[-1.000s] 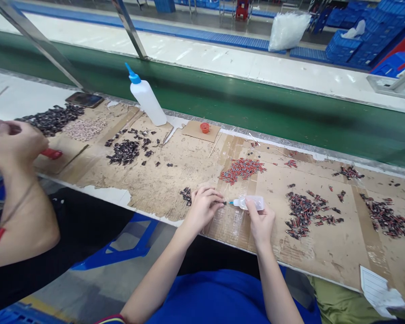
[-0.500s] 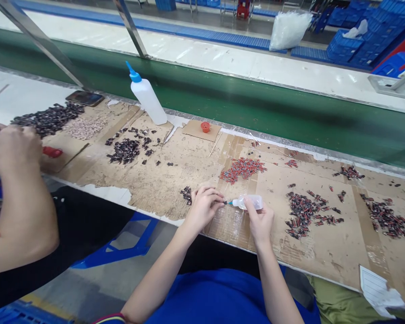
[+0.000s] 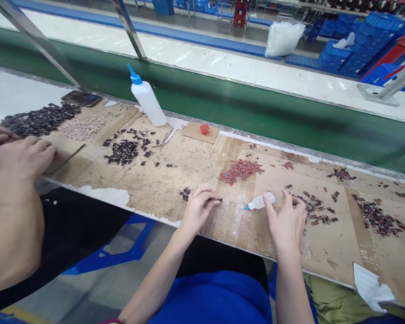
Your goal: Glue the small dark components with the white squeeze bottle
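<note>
Head view: left hand [image 3: 197,209] is pinching a dark part [image 3: 220,200] at fingertips [image 3: 216,203]; right hand [image 3: 286,220] is gaping wide, bottle [image 3: 257,202] lying beside its thumb [image 3: 271,210], contact unclear.

Light's fairly bright & even, w/ glare on clear tape [image 3: 235,221] & white ledge [image 3: 189,58], pic edges stretched.

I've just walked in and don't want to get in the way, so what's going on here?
One person's left hand pinches a small dark piece. The right hand is spread open, thumb at the end of a small translucent plastic bottle with a blue tip; whether they touch is unclear. A heap of small red-and-dark parts lies on brown cardboard. A co-worker is at the left.
</note>
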Available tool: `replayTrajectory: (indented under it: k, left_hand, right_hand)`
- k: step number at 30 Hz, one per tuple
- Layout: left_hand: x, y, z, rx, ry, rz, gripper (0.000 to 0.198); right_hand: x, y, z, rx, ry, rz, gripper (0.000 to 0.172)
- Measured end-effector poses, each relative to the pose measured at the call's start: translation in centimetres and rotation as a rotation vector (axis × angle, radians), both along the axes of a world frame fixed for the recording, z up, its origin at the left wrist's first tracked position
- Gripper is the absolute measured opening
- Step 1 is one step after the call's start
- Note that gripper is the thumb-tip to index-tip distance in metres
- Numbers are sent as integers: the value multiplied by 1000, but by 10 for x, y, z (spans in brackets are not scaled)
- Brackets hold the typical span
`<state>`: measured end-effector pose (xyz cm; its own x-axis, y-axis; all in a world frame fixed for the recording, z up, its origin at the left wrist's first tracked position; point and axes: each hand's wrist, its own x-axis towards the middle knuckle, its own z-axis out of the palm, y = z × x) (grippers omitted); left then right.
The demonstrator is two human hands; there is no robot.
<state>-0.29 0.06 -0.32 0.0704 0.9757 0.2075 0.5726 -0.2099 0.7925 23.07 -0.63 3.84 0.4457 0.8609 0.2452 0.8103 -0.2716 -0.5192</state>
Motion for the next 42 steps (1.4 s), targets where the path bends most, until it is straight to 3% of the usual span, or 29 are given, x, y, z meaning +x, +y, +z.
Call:
replayTrajectory:
  k: [2,4,9,13,16,21,26,29,36,42]
  left_hand:
    - [-2,-2,4,16,-54,29,8]
    - [-2,-4,7,26,-79,52,9]
    - [-1,-7,8,40,-67,69,10]
    - [-2,-9,6,52,-54,56,12]
    - [-2,-9,6,72,-60,47,14]
    - [1,-9,9,85,-106,64,13]
    - [5,-9,10,69,-160,68,12]
    - [6,-9,9,71,-187,57,12]
    - [12,-12,18,75,-222,18,15]
    - [16,-17,30,22,-296,-55,16]
  right_hand:
    - [-8,8,4,80,-125,118,47]
    - [-22,22,4,90,-113,331,35]
    - [-59,64,-4,-63,-114,683,14]
    - [-71,82,-6,-217,-273,859,12]
    - [-74,82,-6,-260,-415,872,19]
    - [-71,72,-9,-188,-538,782,21]
    - [-59,66,-15,-73,-274,770,13]
    - [-50,59,-15,23,-85,780,17]
    - [-43,26,-2,138,361,818,13]
    - [-41,14,3,366,319,1050,25]
